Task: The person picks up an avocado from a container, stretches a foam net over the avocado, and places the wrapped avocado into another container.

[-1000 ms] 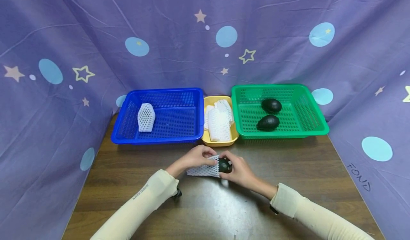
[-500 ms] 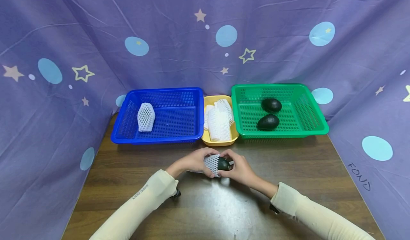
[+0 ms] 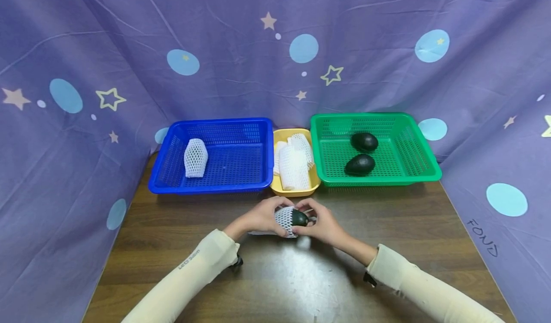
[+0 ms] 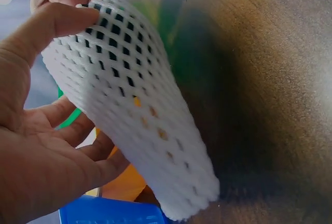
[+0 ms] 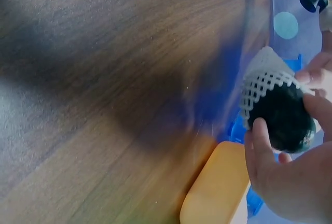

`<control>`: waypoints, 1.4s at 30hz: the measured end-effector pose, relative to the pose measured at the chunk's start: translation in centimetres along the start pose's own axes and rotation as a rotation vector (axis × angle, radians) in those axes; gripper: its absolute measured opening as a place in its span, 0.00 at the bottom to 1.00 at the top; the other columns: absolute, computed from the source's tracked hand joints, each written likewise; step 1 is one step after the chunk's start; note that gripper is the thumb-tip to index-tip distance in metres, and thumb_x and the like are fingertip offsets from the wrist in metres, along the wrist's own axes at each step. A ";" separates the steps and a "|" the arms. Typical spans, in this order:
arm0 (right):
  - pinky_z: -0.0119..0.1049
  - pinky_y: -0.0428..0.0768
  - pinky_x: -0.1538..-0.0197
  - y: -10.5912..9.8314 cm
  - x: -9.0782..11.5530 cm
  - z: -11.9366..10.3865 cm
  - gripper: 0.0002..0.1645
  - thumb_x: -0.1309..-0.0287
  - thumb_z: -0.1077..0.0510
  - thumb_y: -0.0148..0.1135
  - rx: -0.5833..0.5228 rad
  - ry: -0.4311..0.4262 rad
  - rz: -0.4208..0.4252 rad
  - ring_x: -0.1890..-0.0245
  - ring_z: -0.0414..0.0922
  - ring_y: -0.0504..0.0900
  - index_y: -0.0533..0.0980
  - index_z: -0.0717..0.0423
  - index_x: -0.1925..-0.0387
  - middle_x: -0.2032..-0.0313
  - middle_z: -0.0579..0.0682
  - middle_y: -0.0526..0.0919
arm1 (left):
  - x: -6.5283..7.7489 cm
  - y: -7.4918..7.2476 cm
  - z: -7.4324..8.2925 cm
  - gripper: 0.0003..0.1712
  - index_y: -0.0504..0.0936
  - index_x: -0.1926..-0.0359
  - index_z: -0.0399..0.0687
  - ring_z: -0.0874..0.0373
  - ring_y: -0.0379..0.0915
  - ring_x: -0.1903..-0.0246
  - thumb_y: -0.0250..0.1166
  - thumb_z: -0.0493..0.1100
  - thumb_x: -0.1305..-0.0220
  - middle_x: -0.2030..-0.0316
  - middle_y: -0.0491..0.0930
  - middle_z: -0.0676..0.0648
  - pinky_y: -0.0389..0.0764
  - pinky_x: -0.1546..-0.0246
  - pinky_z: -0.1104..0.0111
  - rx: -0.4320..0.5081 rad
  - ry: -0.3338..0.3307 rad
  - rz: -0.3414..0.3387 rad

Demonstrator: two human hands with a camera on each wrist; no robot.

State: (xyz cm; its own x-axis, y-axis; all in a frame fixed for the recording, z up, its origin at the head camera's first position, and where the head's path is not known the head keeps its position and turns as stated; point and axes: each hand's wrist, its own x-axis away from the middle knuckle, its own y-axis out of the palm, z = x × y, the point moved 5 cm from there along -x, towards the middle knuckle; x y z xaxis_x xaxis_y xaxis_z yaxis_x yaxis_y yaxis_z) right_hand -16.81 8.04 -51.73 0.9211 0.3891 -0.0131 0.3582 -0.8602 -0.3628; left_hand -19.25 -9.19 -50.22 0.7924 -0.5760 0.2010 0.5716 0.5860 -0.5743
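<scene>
Two hands meet below ctr of head view: L hand (image 3: 262,217) grips white foam net (image 3: 284,219), R hand (image 3: 325,227) pinches dark avocado (image 3: 299,218), bare end out of net. Net's tail mostly hidden by L hand; sleeves (image 3: 186,277) cut off at bottom edge. Blue basket (image 3: 234,165), L of ctr: 1 netted bundle (image 3: 195,158), contents unclear. Yellow tray (image 3: 296,193), mid-frame: overlapping spare nets (image 3: 294,167), exact no. unclear. Green basket (image 3: 396,155), R of ctr: 2 loose avocados (image 3: 360,165). L wrist view adds net's tail, tapering to bottom ctr; R wrist view, avocado's rounded end, far right.
</scene>
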 end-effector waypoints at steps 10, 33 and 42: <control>0.47 0.83 0.42 -0.4 -0.3 0.7 0.41 0.39 0.54 0.72 -0.243 0.213 -0.192 0.45 0.55 0.81 0.65 0.64 0.31 0.39 0.68 0.76 | 0.1 0.0 -0.2 0.42 0.77 0.40 0.47 0.51 0.76 0.51 0.77 0.32 0.62 0.47 0.81 0.44 0.80 0.50 0.65 0.134 0.066 -0.032; 0.37 0.88 0.54 -1.4 -0.2 1.0 0.37 0.48 0.65 0.70 -0.344 0.277 -0.223 0.55 0.44 0.84 0.68 0.71 0.37 0.50 0.64 0.84 | 1.1 -1.3 0.2 0.26 0.81 0.74 0.37 0.63 0.74 0.81 0.64 0.56 0.30 0.81 0.79 0.51 0.80 0.76 0.70 0.198 -0.112 -0.043; 0.33 0.84 0.48 -3.2 -0.3 0.0 0.36 0.45 0.66 0.69 -0.408 0.170 -0.132 0.47 0.42 0.83 0.68 0.70 0.36 0.41 0.66 0.78 | 1.5 0.4 -0.4 0.35 0.79 0.45 0.26 0.37 0.86 0.56 0.50 0.59 0.22 0.57 0.88 0.33 0.84 0.47 0.45 0.364 -0.229 -0.253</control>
State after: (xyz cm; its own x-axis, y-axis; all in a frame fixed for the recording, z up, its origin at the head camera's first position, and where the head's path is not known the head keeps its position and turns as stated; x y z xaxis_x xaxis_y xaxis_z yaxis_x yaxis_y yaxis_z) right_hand -18.26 10.68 -50.57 0.8632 0.4741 0.1737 0.4738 -0.8794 0.0457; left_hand -17.91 -10.11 -50.45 0.6222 -0.6096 0.4912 0.7570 0.6284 -0.1791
